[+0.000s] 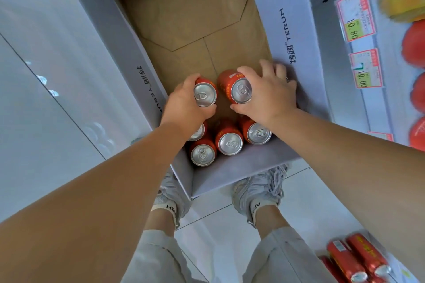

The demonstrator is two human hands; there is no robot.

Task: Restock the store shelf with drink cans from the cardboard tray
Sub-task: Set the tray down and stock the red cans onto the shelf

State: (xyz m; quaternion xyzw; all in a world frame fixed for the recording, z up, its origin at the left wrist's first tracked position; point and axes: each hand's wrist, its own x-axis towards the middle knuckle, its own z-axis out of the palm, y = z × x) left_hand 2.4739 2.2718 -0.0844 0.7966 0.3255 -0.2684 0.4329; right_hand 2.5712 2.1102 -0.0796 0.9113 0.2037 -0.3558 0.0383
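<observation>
Four spare cans (228,143) are left at the six o'clock end of the cardboard tray (195,18). Just past them, the left can (205,95) is held tight in the curled left hand (184,103), and the right can (240,89) in the curled right hand (269,94). The pick-up step seems to be in hand; next, both cans should be lifted straight out and carried to the shelf (368,89) at three o'clock.

Six drink cans (230,142) are counted in the one cardboard tray (197,18) at the centre of the frame. Two of them are held, one in the left hand (184,103) and one in the right hand (269,96). One of the other four is partly hidden under the left wrist. Three more shelf cans (347,262) are seen at the lower right. Four price tags (356,15) are counted at the upper right.
</observation>
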